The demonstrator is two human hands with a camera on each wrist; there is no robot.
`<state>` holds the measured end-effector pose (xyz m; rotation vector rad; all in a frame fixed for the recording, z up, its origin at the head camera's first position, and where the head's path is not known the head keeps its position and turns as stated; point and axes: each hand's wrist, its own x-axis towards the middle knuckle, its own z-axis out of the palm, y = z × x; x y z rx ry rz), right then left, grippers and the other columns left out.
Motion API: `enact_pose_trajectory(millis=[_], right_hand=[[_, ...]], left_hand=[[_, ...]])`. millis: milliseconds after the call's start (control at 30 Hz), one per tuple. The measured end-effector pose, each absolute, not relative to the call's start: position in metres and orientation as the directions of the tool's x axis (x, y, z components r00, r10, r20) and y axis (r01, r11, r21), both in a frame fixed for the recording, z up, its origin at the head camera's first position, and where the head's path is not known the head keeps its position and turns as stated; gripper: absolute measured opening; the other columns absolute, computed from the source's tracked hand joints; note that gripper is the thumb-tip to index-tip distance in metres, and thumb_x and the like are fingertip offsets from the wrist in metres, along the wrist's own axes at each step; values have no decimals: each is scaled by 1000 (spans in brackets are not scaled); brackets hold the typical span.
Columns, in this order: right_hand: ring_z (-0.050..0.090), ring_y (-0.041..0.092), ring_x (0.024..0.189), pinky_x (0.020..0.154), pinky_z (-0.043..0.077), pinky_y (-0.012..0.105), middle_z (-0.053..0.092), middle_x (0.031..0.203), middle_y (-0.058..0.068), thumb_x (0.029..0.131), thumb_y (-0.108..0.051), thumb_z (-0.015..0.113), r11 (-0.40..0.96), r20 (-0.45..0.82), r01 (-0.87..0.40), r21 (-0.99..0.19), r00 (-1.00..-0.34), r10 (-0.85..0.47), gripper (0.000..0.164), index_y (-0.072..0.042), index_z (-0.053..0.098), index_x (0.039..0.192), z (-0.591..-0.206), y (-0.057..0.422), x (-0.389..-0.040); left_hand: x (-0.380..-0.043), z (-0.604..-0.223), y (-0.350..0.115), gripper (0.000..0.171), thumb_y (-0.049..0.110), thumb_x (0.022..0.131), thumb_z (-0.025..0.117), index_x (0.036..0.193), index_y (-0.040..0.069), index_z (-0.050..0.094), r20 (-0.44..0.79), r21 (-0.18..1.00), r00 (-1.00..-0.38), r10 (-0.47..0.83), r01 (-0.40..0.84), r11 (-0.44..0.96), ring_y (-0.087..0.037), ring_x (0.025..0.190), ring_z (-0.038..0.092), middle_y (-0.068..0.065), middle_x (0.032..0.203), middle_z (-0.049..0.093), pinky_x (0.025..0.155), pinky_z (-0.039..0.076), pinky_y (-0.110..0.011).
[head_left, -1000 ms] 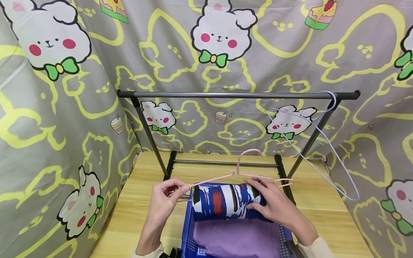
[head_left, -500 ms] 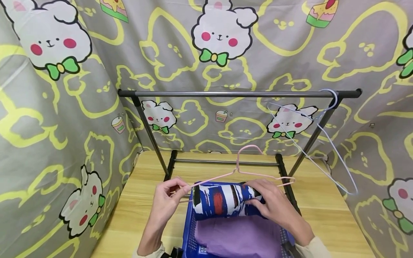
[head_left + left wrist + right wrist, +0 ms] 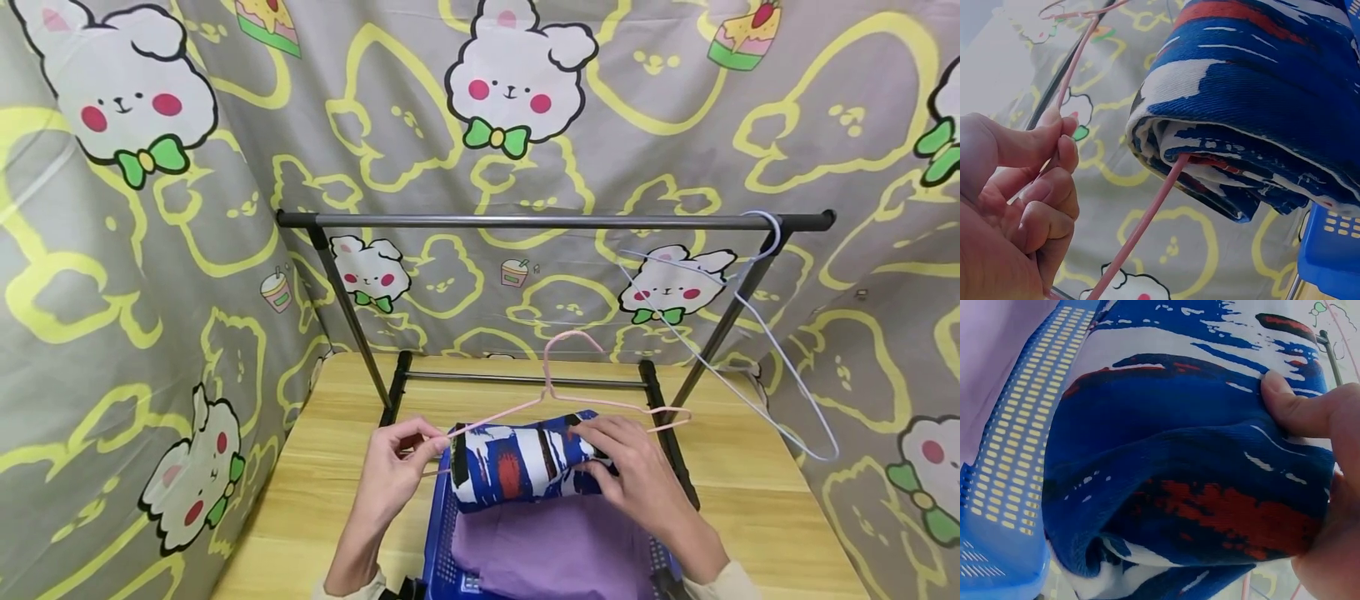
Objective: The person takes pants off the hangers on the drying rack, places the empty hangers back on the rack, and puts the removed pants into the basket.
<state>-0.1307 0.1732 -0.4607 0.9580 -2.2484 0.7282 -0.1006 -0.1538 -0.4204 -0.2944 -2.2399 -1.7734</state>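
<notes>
My left hand (image 3: 397,471) pinches the left end of a pink hanger (image 3: 547,375) between thumb and fingers. A rolled or folded cloth (image 3: 517,462), patterned in blue, white, red and black, lies across the hanger's lower part. The left wrist view shows the pink lower bar (image 3: 1141,231) running into the cloth's layers (image 3: 1210,150). My right hand (image 3: 637,467) grips the cloth's right end, its thumb (image 3: 1291,406) on the near face and its other fingers mostly out of sight. Below sits a blue basket (image 3: 441,537) with purple fabric (image 3: 555,546) in it.
Behind the hands a dark metal clothes rack (image 3: 510,221) stands on the wooden table (image 3: 300,500). A pale blue hanger (image 3: 777,237) hangs at the rail's right end. Rabbit-patterned curtains (image 3: 420,75) enclose the back and sides.
The cloth's right end has risen, so it now slants up to the right. The pink hanger has shifted slightly upward, and my left hand slightly to the right.
</notes>
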Motion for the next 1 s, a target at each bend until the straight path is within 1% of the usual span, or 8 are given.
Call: enact_pose_trajectory(millis=[133,267,467,533,667,767,867,1000], right_hand=[[68,25,100,89,49,44,73,110,2,71,-2,82,603,691,-751,-269,-586,-422,43,-6,76,114,-460,169,-130],[67,27,101,94,46,43,74,108,3,74,-1,78,610,695,-744,-274,-592,-409,39,-6,77,113,-457,161,-129],[66,28,101,98,45,43,74,108,5,72,5,68,625,709,-735,-261,-586,-393,43,-4,77,113,-449,152,-121],[66,28,101,97,45,45,73,108,5,72,5,66,625,723,-738,-253,-573,-385,43,-5,77,112,-446,149,-118],[66,28,101,93,46,47,73,107,4,74,2,59,626,758,-750,-214,-532,-377,42,-5,77,111,-438,141,-114],[66,29,100,89,47,48,73,106,4,76,0,55,633,779,-753,-181,-503,-376,41,-6,77,110,-435,135,-112],[66,29,99,87,45,47,72,105,4,76,-2,52,645,790,-747,-164,-491,-368,42,-7,77,109,-433,134,-107],[66,30,97,88,43,45,72,104,5,79,-5,49,652,803,-744,-147,-474,-360,42,-6,77,110,-429,138,-100]], left_hand=[[-100,-421,-150,14,2,86,80,77,12,75,375,893,-927,-3,361,269,-6,56,45,1,70,63,49,32,-19],[-100,-424,-146,16,7,86,82,77,19,75,430,852,-903,0,406,330,-5,53,42,7,68,60,49,31,-18],[-100,-428,-142,19,5,84,83,76,21,75,490,820,-870,-51,439,367,-5,52,40,9,68,58,46,29,-17],[-100,-430,-140,20,4,84,83,77,21,75,504,809,-862,-51,451,377,-4,52,39,9,68,58,46,29,-17],[-101,-434,-136,18,7,85,83,78,21,74,544,760,-839,-2,492,425,-2,54,39,10,69,57,48,30,-16],[-101,-438,-133,18,7,86,83,78,20,73,573,727,-819,20,520,448,-2,57,42,10,70,59,49,33,-15],[-101,-442,-133,18,6,86,82,78,20,73,595,714,-804,3,530,459,-2,58,47,9,72,63,50,37,-15],[-102,-444,-135,17,4,86,81,79,18,74,633,687,-774,-20,550,475,-7,62,61,7,75,66,58,49,-15]])
